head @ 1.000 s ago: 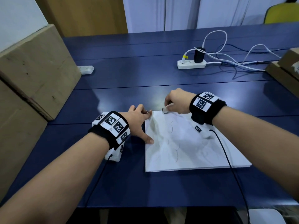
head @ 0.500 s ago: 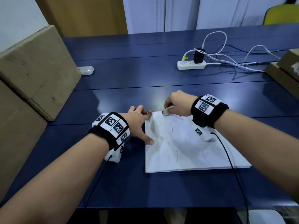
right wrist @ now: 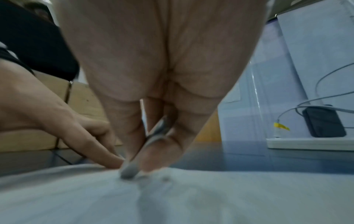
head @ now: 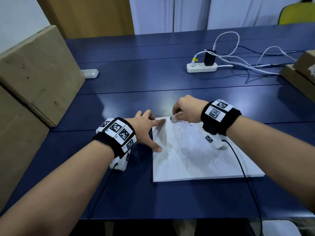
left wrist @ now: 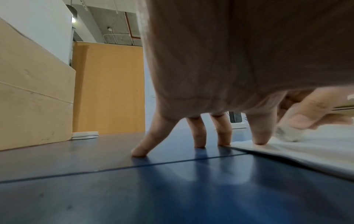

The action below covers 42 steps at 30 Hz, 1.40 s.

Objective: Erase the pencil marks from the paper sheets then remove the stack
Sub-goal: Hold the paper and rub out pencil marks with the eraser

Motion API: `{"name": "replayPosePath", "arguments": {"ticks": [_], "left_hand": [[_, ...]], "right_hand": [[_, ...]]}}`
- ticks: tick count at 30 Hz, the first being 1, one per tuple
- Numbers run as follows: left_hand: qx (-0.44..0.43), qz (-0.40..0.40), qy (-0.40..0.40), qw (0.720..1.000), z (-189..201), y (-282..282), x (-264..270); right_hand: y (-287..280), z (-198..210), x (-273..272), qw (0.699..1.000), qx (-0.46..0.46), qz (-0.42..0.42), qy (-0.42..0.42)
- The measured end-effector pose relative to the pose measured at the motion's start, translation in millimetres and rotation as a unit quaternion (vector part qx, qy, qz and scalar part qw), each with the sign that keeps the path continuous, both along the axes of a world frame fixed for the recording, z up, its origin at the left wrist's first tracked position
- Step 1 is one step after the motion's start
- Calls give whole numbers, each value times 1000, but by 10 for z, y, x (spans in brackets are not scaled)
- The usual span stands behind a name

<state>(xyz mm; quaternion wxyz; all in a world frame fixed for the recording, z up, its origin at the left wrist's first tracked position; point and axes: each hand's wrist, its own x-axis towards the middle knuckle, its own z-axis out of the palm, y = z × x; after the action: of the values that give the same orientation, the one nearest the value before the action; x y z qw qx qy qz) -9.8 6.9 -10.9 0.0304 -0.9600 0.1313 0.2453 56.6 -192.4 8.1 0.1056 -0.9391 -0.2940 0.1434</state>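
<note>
A stack of white paper sheets (head: 196, 155) with faint curved pencil marks lies on the blue table (head: 136, 86). My right hand (head: 185, 109) pinches a small white eraser (head: 173, 118) and presses it on the sheet's far left corner; the eraser (right wrist: 129, 171) shows between the fingertips in the right wrist view, and again as a blurred eraser (left wrist: 287, 133) in the left wrist view. My left hand (head: 148, 126) is spread flat at the stack's left edge, index finger (left wrist: 258, 133) and thumb on the paper (left wrist: 306, 151), the other fingers on the table.
Large cardboard boxes (head: 34, 74) stand along the left. A white power strip (head: 201, 67) with a black charger and loose cables lies at the back right, another white strip (head: 89, 73) at the back left. More boxes (head: 300, 72) sit at the right edge.
My right hand with the eraser slid slightly back and forth on the sheet's far left corner. The left hand has stayed in place on the stack's edge.
</note>
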Motion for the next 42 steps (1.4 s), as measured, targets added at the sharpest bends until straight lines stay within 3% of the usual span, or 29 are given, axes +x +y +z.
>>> {"name": "replayPosePath", "arguments": {"ticks": [4,6,12,14,19,21,26,29,34,40,42], "left_hand": [[-1,11,9,1000,-8,-1,24],[4,11,9,1000,-2,-9,22],[15,14,10,1000,53,-53,18],[14,16,11,1000,57,-58,15],[9,19,8,1000,51,-57,10],[4,19,8,1000,53,-57,10],[4,21,10,1000,62,-68,3],[1,23,10,1000,55,-58,2],[-4,24,10,1000,49,-57,3],[3,21,9,1000,59,-61,-2],[5,22,9,1000,55,-62,0]], "right_hand": [[-84,46,-251,987,-33,100,125],[-92,45,-282,982,-46,116,140],[-27,2,58,1000,-7,-1,11],[-32,-5,28,1000,0,-2,17],[-38,15,-258,986,-46,108,120],[-15,12,-217,990,-39,99,89],[4,-32,39,1000,-4,-23,-9],[-34,-22,-50,1000,1,28,-1],[-95,46,-259,988,-47,106,100],[-7,16,18,1000,-10,2,-9],[-12,7,-11,1000,-3,4,-13]]}}
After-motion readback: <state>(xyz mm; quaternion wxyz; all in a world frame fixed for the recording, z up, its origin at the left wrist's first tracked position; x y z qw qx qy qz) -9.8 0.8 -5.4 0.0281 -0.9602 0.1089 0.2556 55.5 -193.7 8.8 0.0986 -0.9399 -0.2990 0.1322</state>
